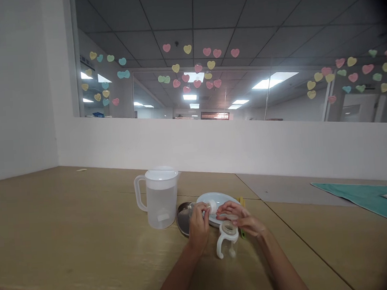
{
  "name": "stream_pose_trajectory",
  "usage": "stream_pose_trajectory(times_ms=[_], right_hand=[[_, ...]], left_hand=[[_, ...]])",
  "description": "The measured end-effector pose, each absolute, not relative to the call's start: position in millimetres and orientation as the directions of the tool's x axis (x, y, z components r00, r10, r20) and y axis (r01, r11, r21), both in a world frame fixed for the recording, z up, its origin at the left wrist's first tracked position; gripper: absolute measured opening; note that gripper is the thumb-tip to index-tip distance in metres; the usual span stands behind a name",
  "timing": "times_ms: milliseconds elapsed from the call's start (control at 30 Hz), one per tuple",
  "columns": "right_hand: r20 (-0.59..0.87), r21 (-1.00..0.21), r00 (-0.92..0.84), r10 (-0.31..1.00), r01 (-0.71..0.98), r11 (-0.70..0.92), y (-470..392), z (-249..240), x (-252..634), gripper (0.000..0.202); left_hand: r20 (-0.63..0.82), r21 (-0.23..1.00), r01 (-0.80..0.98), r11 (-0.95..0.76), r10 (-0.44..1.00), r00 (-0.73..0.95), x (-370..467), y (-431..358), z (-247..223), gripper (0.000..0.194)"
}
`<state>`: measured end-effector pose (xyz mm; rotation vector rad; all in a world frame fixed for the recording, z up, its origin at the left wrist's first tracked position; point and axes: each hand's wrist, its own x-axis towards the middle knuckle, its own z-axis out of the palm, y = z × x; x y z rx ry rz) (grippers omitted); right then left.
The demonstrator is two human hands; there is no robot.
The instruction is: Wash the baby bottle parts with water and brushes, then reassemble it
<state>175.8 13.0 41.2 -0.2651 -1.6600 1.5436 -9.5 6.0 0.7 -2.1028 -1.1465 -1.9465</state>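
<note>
My left hand is closed in a pinch on a white bottle collar, held over the near left part of a pale blue plate. Something clear shows just left of those fingers; its shape is hard to make out. My right hand has its fingers spread and curved, close above the mouth of a clear baby bottle with white handles. That bottle stands upright and uncapped on the table. A faint clear rim appears below the right fingers; whether they touch it I cannot tell.
Left of my hands stands a translucent lidded pitcher. A round metal dish sits between it and the plate. Yellow and green items are partly hidden behind my right hand. A teal cloth lies at the right; a white wall rises behind the table.
</note>
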Motion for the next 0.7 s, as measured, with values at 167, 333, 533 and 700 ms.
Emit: stream_pose_trajectory(times_ms=[167, 333, 533, 700], right_hand=[[0.427, -0.901, -0.687, 0.588, -0.375, 0.216, 16.5, 39.0, 179.4, 0.061], [0.414, -0.906, -0.677, 0.609, -0.369, 0.206, 15.6, 38.7, 180.0, 0.052], [0.465, -0.867, -0.571, 0.677, -0.449, 0.218, 18.9, 39.3, 179.7, 0.046], [0.450, -0.870, -0.356, 0.819, -0.381, 0.312, 31.2, 33.9, 170.6, 0.038]], left_hand=[[0.920, 0.353, 0.558, -0.751, 0.388, -0.059, -9.4, 6.4, 1.2, 0.009], [0.932, 0.328, 0.608, -0.723, 0.352, -0.084, -9.8, 7.1, 2.1, 0.009], [0.933, 0.321, 0.628, -0.709, 0.350, -0.082, -9.6, 6.6, 3.0, 0.009], [0.939, 0.290, 0.620, -0.729, 0.342, -0.037, -7.4, 4.0, 3.7, 0.011]])
